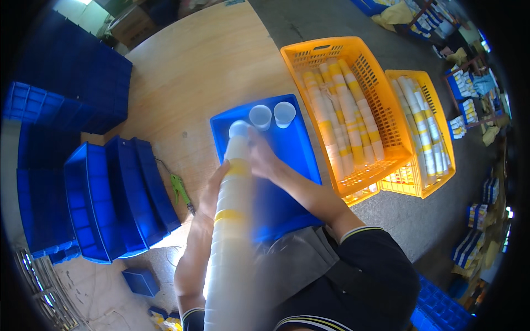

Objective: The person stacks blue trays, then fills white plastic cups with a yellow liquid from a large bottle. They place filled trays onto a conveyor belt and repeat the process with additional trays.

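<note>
We steady the tall white plastic cup stack point(232, 231) with the left hand point(212, 190) wrapped around it, while the right hand point(262, 160), closed on its top, peels cups squarely into the shallow blue plastic tray point(301, 149).

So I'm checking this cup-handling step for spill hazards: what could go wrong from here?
The tall stack of cups is gripped only partway up by the left hand, so it may sway or buckle while the right hand works at its top. The two loose cups standing in the blue tray sit just beyond the stack's top, so a sway might knock them over.
</note>
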The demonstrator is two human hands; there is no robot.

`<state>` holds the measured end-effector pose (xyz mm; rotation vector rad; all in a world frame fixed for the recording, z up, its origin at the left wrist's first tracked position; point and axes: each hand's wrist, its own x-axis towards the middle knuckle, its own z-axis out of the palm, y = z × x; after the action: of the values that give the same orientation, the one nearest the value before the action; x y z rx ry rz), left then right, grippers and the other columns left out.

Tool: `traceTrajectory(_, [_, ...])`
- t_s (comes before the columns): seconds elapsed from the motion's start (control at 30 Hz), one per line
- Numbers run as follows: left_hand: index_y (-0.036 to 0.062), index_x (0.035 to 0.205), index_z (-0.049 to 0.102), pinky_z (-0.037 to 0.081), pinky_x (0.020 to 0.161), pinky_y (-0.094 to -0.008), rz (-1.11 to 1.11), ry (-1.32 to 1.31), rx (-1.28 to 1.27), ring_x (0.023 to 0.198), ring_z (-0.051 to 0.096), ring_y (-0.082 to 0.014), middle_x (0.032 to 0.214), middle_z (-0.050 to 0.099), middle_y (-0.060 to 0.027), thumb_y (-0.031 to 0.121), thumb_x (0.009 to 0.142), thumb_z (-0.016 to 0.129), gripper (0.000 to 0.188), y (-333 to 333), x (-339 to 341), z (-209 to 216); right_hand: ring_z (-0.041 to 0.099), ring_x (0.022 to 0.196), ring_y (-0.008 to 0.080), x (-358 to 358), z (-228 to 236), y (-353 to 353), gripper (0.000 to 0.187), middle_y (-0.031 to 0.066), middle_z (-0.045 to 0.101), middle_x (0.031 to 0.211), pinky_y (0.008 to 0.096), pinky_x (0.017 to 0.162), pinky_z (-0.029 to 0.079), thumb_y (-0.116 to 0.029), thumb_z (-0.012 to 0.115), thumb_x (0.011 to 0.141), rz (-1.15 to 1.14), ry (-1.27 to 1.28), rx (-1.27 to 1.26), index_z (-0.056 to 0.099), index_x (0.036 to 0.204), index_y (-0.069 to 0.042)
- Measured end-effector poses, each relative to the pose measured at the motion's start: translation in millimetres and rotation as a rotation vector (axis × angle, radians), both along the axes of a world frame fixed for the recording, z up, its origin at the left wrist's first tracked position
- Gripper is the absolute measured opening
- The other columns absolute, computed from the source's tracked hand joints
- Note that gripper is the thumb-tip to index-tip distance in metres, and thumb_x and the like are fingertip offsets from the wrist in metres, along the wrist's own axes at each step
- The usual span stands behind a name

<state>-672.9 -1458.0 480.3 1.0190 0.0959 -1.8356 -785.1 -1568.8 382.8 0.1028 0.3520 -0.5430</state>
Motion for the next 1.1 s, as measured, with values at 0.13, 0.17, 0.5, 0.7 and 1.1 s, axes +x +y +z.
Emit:
traceTrajectory(0.13, [-0.0017,0.123,0.050,0.061,0.065,-0.0326,0.040,0.076,0.087,0.078,0.069,-0.0242,0.096,0.064,-0.0190,0.047,0.095,0.054,0.056,21.6,-14.9,4.1,0.056,0.109,0.0274,-6.8,2.1,24.5,0.049,0.0148,0.057,0.115,0.0405,0.095,0.048,-0.046,0.046,0.100,0.220,0.405,-0.367,0.046,0.127,-0.006])
traceTrajectory(0.17, [-0.0022,0.123,0.050,0.062,0.069,-0.0340,0.045,-0.015,0.099,0.080,0.068,-0.0248,0.096,0.064,-0.0194,0.046,0.096,0.052,0.055,26.0,-14.3,5.6,0.056,0.109,0.0273,-4.1,0.1,24.7,0.051,0.0150,0.057,0.116,0.0404,0.096,0.047,-0.048,0.046,0.100,0.173,0.384,-0.303,0.046,0.128,-0.005])
traceTrajectory(0.5, [-0.0042,0.125,0.049,0.060,0.074,-0.0412,-0.079,0.321,0.065,0.087,0.067,-0.0325,0.105,0.062,-0.0227,0.046,0.098,0.051,0.057,5.8,-26.8,7.8,0.054,0.113,0.0270,-51.1,-35.0,5.7,0.058,0.0147,0.057,0.118,0.0417,0.100,0.042,-0.052,0.053,0.094,-0.043,0.610,-1.056,0.053,0.124,-0.002])
traceTrajectory(0.7, [-0.0030,0.120,0.051,0.060,0.064,-0.0389,-0.194,0.330,-0.064,0.078,0.069,-0.0308,0.093,0.065,-0.0213,0.049,0.096,0.052,0.057,-1.9,-33.8,-4.4,0.057,0.106,0.0226,-77.6,6.7,18.6,0.048,0.0115,0.059,0.114,0.0396,0.093,0.046,-0.043,0.061,0.093,0.080,0.268,-0.112,0.054,0.120,-0.004])
traceTrajectory(1.1, [-0.0003,0.115,0.052,0.059,0.059,-0.0383,-0.364,-0.099,0.082,0.071,0.069,-0.0270,0.087,0.066,-0.0171,0.046,0.094,0.057,0.051,-5.2,-4.1,-7.9,0.057,0.107,0.0281,-34.7,-24.3,4.2,0.044,0.0134,0.057,0.112,0.0508,0.091,0.046,-0.047,0.055,0.093,0.110,0.426,-0.428,0.051,0.118,-0.009])
